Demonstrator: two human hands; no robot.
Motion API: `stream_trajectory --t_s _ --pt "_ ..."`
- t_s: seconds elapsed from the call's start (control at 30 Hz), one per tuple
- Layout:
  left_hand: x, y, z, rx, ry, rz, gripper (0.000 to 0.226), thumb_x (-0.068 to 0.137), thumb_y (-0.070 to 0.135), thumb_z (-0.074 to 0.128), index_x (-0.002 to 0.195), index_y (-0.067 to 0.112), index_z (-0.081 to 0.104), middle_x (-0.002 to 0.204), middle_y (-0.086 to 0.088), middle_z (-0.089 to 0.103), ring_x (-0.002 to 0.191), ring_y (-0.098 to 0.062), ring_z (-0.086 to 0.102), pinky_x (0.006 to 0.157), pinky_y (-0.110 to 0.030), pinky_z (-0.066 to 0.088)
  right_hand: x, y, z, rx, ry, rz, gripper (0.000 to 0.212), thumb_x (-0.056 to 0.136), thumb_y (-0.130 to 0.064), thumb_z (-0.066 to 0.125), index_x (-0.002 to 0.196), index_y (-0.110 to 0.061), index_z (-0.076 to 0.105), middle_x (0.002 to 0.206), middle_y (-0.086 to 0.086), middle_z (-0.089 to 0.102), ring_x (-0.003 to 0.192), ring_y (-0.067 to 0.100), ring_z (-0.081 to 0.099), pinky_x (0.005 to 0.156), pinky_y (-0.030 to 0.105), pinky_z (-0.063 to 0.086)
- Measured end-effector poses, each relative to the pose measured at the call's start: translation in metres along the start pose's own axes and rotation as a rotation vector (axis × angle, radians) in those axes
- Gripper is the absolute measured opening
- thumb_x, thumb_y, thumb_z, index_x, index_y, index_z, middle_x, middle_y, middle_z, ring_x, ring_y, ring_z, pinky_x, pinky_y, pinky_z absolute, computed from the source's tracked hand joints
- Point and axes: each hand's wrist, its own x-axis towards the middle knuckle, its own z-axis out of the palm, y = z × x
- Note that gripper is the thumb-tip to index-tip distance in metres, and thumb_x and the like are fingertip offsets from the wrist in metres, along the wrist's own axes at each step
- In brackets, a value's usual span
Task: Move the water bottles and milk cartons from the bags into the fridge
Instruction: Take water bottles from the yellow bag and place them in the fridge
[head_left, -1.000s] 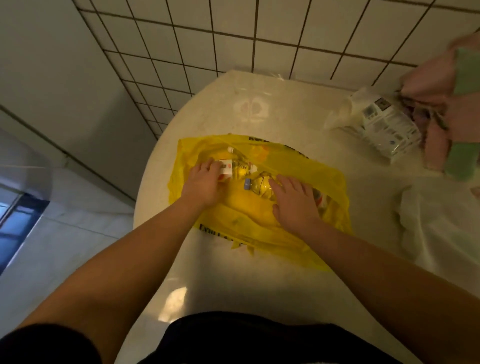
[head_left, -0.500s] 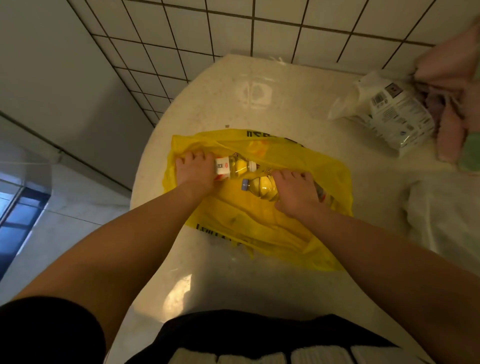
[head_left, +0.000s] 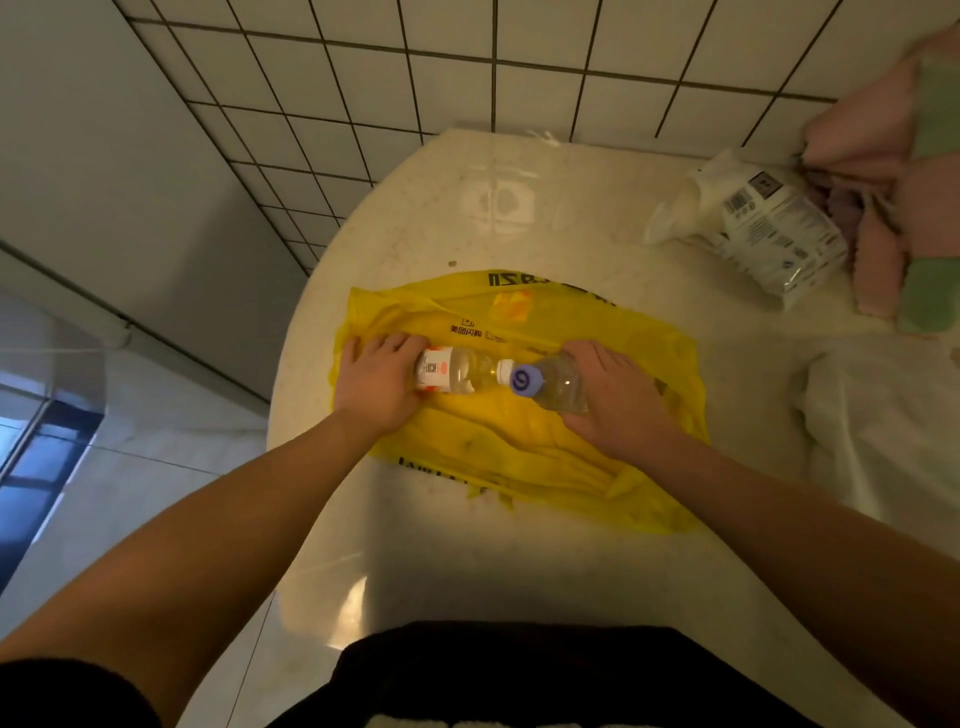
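The left grip (head_left: 376, 387), a bare hand, curls its fingers round the base end of the labelled bottle (head_left: 452, 370), a clear water bottle with a white and red label lying on its side at the centre of the frame. The right grip (head_left: 613, 400), also a bare hand, wraps round the purple-capped bottle (head_left: 558, 389), whose cap points up toward the camera. The cap ends of the two bottles meet between the hands. Both bottles are over a crumpled yellow bag (head_left: 519, 457) spread on a pale, glossy worktop (head_left: 467, 545). In the upper right, white printed milk cartons (head_left: 779, 239) lie in a white bag (head_left: 675, 218), just beside pink and green cloth (head_left: 914, 208).
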Motion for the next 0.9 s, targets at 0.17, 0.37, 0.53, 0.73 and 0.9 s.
stream_trajectory --t_s 0.17,0.37,0.53,0.73,0.9 --pt "-0.021 0.007 -0.016 -0.255 0.101 0.028 0.053 0.081 0.044 0.072 0.127 0.025 0.053 0.127 0.002 0.059 0.127 -0.026 0.049 0.115 -0.056 0.024 -0.021 -0.019 -0.035 0.401 0.131 0.067 0.063 0.072 -0.016 0.086 0.124 -0.01 0.051 0.117 0.006 0.058 0.104 0.02 0.057 0.085 0.029 0.049" --pt "-0.065 0.044 -0.054 -0.826 0.213 -0.046 0.059 0.079 0.033 0.08 0.129 0.031 0.049 0.125 0.022 0.056 0.117 0.006 0.051 0.104 -0.02 0.038 -0.046 -0.055 -0.071 0.732 0.261 0.252 0.076 0.066 -0.014 0.089 0.117 -0.035 0.038 0.107 -0.025 0.051 0.095 -0.02 0.053 0.077 0.0 0.041" --pt "-0.116 0.07 -0.076 -1.314 0.155 -0.169 0.067 0.078 0.027 0.08 0.136 0.015 0.048 0.124 0.002 0.066 0.115 -0.016 0.063 0.092 -0.031 0.054 -0.066 -0.078 -0.08 0.996 0.313 0.267 0.057 0.068 -0.034 0.077 0.119 -0.03 0.051 0.106 -0.011 0.065 0.097 0.005 0.066 0.076 0.015 0.05" --pt "-0.173 0.07 -0.092 -1.49 0.044 -0.39 0.05 0.076 0.051 0.069 0.122 0.035 0.06 0.121 0.006 0.069 0.114 -0.017 0.065 0.097 -0.04 0.051 -0.086 -0.116 -0.071 1.367 0.226 0.422 0.05 0.083 -0.035 0.071 0.127 -0.021 0.052 0.107 0.001 0.073 0.096 0.02 0.071 0.073 0.031 0.059" --pt "-0.219 0.051 -0.092 -1.546 0.029 -0.528 0.048 0.084 0.046 0.063 0.125 0.021 0.06 0.112 -0.004 0.073 0.105 -0.025 0.069 0.1 -0.052 0.049 -0.096 -0.159 -0.045 1.605 0.03 0.688 0.069 0.065 -0.055 0.065 0.125 -0.023 0.055 0.108 0.007 0.072 0.085 0.023 0.074 0.065 0.041 0.06"
